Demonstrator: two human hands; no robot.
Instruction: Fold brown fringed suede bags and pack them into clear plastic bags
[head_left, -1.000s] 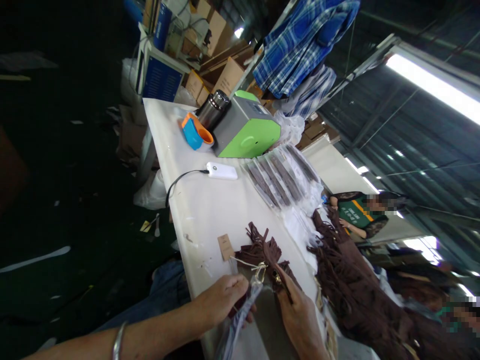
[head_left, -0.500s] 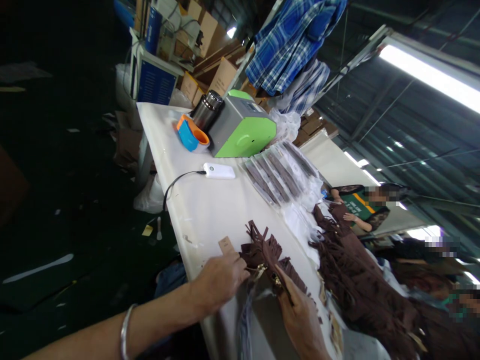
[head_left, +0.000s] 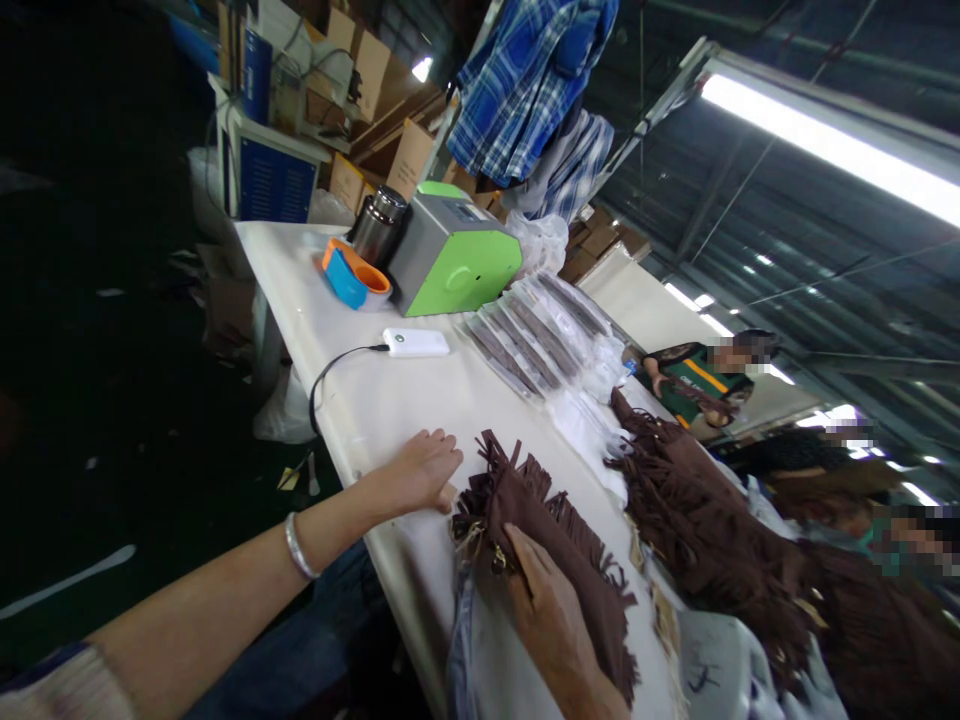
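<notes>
A dark brown fringed bag [head_left: 536, 510] with gold-coloured metal fittings lies at the near part of the white table [head_left: 390, 400]. My right hand [head_left: 551, 610] grips its near edge beside the fittings; some fingertips are hidden. My left hand [head_left: 420, 472], with a silver bangle on the wrist, rests over the table just left of the bag's fringe. Its fingers are curled and close together, and I cannot make out what is under them. A grey-blue strip [head_left: 461, 640] hangs below the fittings.
A white power bank [head_left: 416, 343] with a black cable lies ahead. Beyond stand a green-and-grey machine [head_left: 465, 265], an orange-and-blue tape dispenser [head_left: 352, 278] and a dark flask [head_left: 381, 225]. Plastic-wrapped packs [head_left: 525, 335] and piled brown fringed pieces [head_left: 697, 520] line the right. A person [head_left: 697, 380] works farther off.
My left hand has moved away from the fittings, up and left, and now covers the spot of the paper tag. The bag lies flatter under my right hand. The view has shifted.
</notes>
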